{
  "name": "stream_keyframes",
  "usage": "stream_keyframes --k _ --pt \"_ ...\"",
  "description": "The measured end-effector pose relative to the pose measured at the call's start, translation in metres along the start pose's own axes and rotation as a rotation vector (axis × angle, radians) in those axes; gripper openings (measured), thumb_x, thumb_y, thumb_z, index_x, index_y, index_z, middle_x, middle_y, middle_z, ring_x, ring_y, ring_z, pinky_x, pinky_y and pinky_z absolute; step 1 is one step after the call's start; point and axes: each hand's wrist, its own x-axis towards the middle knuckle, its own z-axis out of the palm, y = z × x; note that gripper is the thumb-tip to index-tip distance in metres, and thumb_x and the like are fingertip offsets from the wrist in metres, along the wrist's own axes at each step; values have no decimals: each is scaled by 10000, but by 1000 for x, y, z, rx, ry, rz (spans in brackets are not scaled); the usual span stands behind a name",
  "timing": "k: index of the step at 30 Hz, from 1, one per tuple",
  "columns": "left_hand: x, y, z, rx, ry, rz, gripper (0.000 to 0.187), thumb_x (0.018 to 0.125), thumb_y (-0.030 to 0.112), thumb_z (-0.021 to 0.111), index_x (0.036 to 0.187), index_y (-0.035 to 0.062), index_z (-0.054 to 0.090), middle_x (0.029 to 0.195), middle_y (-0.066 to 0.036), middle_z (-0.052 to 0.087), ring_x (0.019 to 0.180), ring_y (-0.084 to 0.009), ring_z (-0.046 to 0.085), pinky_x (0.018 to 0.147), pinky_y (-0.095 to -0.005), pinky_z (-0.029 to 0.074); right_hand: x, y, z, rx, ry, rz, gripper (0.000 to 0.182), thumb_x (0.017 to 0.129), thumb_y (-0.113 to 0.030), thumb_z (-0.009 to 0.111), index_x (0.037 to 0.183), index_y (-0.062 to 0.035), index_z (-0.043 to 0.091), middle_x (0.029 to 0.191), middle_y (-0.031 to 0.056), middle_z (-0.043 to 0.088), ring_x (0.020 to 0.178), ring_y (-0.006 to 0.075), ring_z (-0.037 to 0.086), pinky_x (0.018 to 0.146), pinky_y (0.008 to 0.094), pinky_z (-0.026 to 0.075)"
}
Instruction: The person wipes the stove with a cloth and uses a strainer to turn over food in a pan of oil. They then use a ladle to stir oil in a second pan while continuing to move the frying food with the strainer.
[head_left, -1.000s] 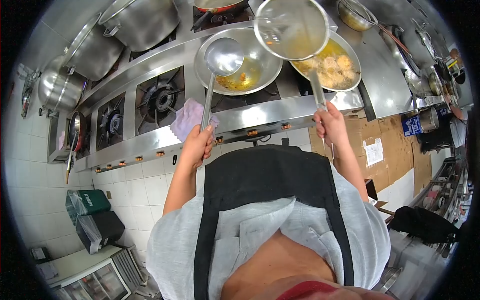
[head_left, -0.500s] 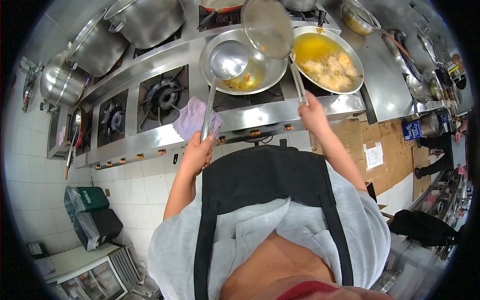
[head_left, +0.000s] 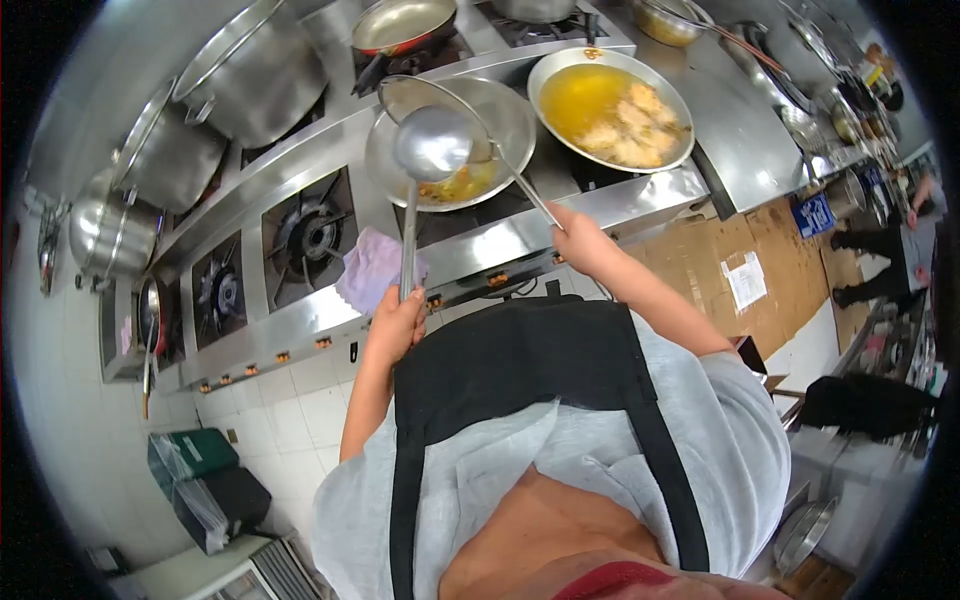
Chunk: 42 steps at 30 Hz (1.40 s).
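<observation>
My left hand [head_left: 397, 322] is wrapped round the long handle of a metal ladle [head_left: 433, 143], whose round bowl is over a wide steel pan [head_left: 515, 125]. My right hand [head_left: 580, 238] grips the handle of a round strainer [head_left: 450, 97], which also hangs over this pan, partly behind the ladle. A little oil and some small orange and green bits lie in the pan. To the right, a second pan [head_left: 684, 150] holds yellow oil with several pale golden battered pieces [head_left: 635, 125]. A lilac cloth [head_left: 371, 270] lies at the stove's front edge beside the ladle handle.
Large steel pots [head_left: 255, 75] stand at the back left, near bare burners [head_left: 308, 237]. A red-rimmed frying pan [head_left: 403, 25] sits behind the wide pan. Steel counter [head_left: 745, 150] extends right. Another person [head_left: 900, 255] stands at the far right. Bins [head_left: 205, 490] are at lower left.
The strainer has swung left, from between the two pans to over the wide steel pan, with my right hand moving left and down. The whole view has shifted slightly.
</observation>
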Motion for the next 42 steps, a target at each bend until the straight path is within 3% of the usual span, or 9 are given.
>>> stream_keyframes --k 3,8,20,24,28,31,33,36,42 --pt "11 16 9 -189 13 -142 238 905 265 536 1026 71 468 614 19 396 419 -61 344 353 -217 262 12 33 15 175 203 -373 440 854 -84 482 1291 -44 462 860 219 636 790 341 624 737 412 481" --pt "74 4 -14 -646 -116 -177 253 915 261 538 1046 51 486 621 39 422 429 -47 357 337 -189 265 -3 10 -19 628 70 88 432 875 -122 476 1306 -116 443 666 -11 496 440 73 414 373 236 363" --pt "115 23 -11 -651 -349 -289 452 929 321 528 1142 -72 460 742 -43 545 573 -92 521 453 -184 442 -27 40 -79 1256 -1 110 168 912 -99 464 1074 -75 501 665 6 486 400 61 375 337 218 295" --pt "123 11 0 -478 -148 -278 500 934 411 489 1121 -53 473 768 -74 563 648 -165 580 570 -263 515 -26 64 -106 1053 300 117 96 891 -81 452 970 -53 498 671 25 503 418 75 403 353 235 323" --pt "165 -20 2 -421 78 13 348 939 309 510 1039 -22 478 818 -95 571 719 -194 594 661 -325 544 -13 107 -127 610 514 255 430 874 -81 431 1302 -91 468 645 27 517 432 82 442 390 249 379" --pt "185 -33 -8 -387 117 98 238 932 212 525 980 -14 468 832 -92 569 716 -184 589 679 -341 552 -4 138 -132 306 608 402 435 870 -103 448 1306 -104 458 716 115 606 531 214 577 505 347 476" --pt "185 -31 -7 -393 140 90 196 924 168 532 955 -13 460 834 -89 567 708 -178 586 687 -347 555 6 185 -124 -205 794 196 423 869 -117 450 1292 -97 465 870 226 640 782 364 633 703 434 496" --pt "170 -23 -6 -493 203 78 141 916 135 526 949 10 473 831 -81 564 713 -166 580 682 -320 538 -6 165 -129 -188 655 404 395 869 -120 448 1260 -86 490 968 287 604 970 424 569 833 471 447" --pt "162 -51 -35 -364 408 87 250 889 214 582 1012 7 516 886 -97 592 780 -208 588 692 -373 509 1 176 -108 93 573 454 403 851 -119 461 1244 -32 471 962 290 608 960 417 582 827 464 458"
